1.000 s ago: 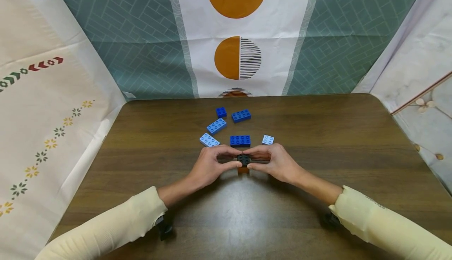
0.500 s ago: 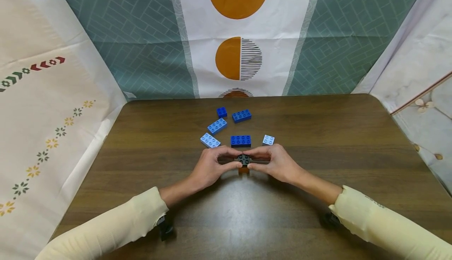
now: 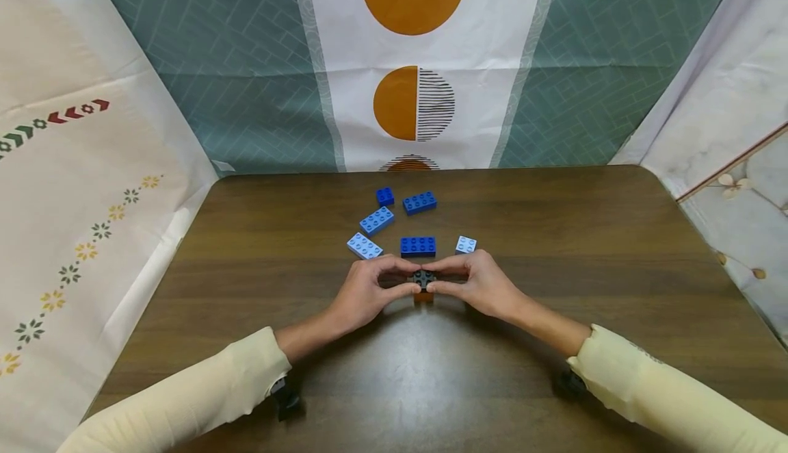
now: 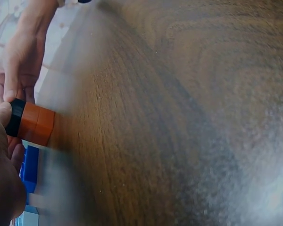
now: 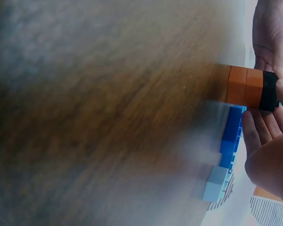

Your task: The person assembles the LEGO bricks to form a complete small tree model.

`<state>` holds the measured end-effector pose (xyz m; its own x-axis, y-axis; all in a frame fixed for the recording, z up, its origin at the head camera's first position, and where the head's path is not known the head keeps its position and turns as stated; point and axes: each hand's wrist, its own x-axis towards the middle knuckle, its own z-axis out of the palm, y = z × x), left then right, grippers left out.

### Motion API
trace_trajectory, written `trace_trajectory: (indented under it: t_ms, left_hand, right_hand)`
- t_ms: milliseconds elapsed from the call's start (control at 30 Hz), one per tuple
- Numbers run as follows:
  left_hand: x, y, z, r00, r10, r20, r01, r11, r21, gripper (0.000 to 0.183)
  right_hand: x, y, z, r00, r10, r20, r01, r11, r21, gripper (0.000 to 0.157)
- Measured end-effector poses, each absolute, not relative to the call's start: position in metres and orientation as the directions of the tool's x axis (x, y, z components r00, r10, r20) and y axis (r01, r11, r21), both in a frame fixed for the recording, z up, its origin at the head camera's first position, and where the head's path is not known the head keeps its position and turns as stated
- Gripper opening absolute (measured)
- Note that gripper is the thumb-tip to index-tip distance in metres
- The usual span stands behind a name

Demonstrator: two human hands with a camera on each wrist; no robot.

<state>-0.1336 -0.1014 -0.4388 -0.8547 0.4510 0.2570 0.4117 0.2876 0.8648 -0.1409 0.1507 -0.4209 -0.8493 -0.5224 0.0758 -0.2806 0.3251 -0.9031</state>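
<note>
A black toy building brick (image 3: 423,277) with studs on top caps a short stack at the middle of the table. Beneath it are two orange bricks (image 5: 245,87), one on the other, the lower one standing on the wood. My left hand (image 3: 363,290) pinches the black brick from the left, thumb at the near side and fingers at the far side. From the right, my right hand (image 3: 484,285) holds the same brick in the same way. Both thumbs meet close together on its near face. In the left wrist view the black brick (image 4: 15,116) is partly covered by a thumb.
Just beyond the hands lie a dark blue long brick (image 3: 418,246), a pale blue square brick (image 3: 466,244) and a light blue long brick (image 3: 364,245). Farther back are a mid-blue brick (image 3: 377,219), a small blue brick (image 3: 384,196) and another blue brick (image 3: 420,202). Patterned cloths hang around the table.
</note>
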Motion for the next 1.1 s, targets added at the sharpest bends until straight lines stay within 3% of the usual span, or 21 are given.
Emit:
trace_trajectory:
  t_ms: [767,1100]
  left_hand:
    - [-0.133,-0.102,-0.439,-0.854,0.454,0.252,0.415,0.304,0.858,0.031]
    - [-0.148,-0.109,-0.434,-0.843,0.464,0.272,0.452,0.335,0.827,0.025]
  right_hand:
    - [-0.141,0.15,-0.427,-0.851,-0.513,0.109,-0.302,0.309,-0.902,0.032]
    - [-0.142,0.149,-0.428,-0.86,-0.502,0.094,-0.28,0.31,-0.909,0.033]
